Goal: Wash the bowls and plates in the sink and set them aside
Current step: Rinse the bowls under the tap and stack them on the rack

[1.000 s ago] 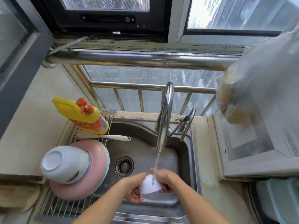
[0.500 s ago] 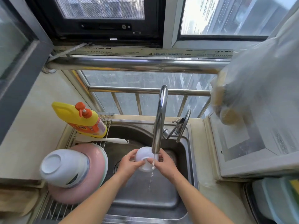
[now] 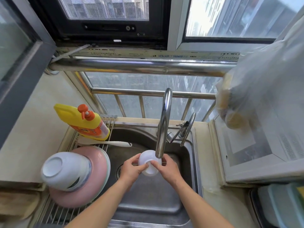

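Judging from the layout, the wash looks well along: nothing else shows in the stainless steel sink (image 3: 148, 206), a smooth dull-grey basin, though the hands hide part of its floor. On the wire drying rack (image 3: 54, 214) at 9 o'clock from the basin, a broad matte pink plate (image 3: 97, 178) lies face down under a glossy white bowl (image 3: 65, 171), also inverted, both apparently done. Beyond them at 11 o'clock stands a yellow plastic detergent bottle (image 3: 82, 120). At the centre, under the curved chrome faucet (image 3: 162, 122), the left hand (image 3: 130, 170) and right hand (image 3: 167, 168) pinch a small white bowl (image 3: 148, 163) between thumbs and fingers; rinsing it and racking it remains.
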Tool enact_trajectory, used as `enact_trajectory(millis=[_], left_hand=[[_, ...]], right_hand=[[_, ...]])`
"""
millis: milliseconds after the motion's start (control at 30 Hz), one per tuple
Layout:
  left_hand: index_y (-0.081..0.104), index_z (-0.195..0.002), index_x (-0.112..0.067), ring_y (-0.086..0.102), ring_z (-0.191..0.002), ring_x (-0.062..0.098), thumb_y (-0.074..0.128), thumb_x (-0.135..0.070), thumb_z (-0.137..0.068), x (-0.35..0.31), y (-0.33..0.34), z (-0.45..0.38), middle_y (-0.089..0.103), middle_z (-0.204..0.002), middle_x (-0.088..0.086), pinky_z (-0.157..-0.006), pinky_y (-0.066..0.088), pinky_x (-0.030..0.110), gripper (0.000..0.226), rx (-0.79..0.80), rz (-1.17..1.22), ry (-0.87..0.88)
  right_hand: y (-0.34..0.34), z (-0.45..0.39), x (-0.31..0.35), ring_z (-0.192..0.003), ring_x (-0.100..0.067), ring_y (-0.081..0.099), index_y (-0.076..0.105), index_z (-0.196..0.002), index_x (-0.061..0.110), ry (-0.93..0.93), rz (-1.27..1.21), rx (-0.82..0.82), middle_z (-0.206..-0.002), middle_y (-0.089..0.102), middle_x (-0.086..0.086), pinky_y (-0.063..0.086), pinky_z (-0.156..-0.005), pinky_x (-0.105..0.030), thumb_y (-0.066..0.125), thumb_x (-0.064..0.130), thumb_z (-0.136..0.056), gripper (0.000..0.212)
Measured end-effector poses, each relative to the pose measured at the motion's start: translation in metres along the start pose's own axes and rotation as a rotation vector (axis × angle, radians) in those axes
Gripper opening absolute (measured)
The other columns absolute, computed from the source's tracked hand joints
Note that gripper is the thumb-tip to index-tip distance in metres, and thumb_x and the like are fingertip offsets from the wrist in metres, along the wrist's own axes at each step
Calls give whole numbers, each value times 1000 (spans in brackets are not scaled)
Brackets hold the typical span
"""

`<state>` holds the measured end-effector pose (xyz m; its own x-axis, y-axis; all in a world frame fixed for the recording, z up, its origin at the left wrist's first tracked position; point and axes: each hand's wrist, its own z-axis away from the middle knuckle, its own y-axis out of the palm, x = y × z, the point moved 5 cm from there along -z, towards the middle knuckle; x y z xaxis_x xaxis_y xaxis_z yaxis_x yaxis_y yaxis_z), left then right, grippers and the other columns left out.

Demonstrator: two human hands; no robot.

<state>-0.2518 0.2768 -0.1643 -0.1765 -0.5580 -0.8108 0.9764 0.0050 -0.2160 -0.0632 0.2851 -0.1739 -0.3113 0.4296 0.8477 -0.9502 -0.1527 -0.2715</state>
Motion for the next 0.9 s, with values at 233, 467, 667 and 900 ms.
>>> enact_trajectory(millis=[233,467,667,900], left_hand=[[69,-120,-30,71,-99,23,89,-14,-73,14,2,-5,74,-103,4,-80,63,48,53,12,64,-81],[51,-110,-30,58,-94,14,82,-13,-70,6,6,11,57,-107,-2,-78,51,24,53,160,-291,192],[47,-127,-26,36,-127,15,52,-19,-63,23,10,30,28,-136,-4,-103,38,22,65,275,-372,186],[53,-122,-16,61,-102,27,52,-8,-94,33,-14,47,58,-116,8,-61,62,38,28,74,-46,-92]], right_hand=[[5,2,-12,-101,-10,67,66,-111,33,99,-74,26,-108,70,13,59,-86,-33,69,65,-77,47],[12,25,-17,-69,-30,67,59,-115,14,659,-395,87,-92,67,-17,57,-57,-31,33,75,-96,69],[23,40,-17,-85,-28,71,58,-120,9,495,-315,7,-110,68,-17,60,-59,-32,41,10,-94,31],[45,79,-7,-102,-27,66,68,-109,24,298,-299,-166,-112,68,-7,65,-71,-44,47,5,-81,40]])
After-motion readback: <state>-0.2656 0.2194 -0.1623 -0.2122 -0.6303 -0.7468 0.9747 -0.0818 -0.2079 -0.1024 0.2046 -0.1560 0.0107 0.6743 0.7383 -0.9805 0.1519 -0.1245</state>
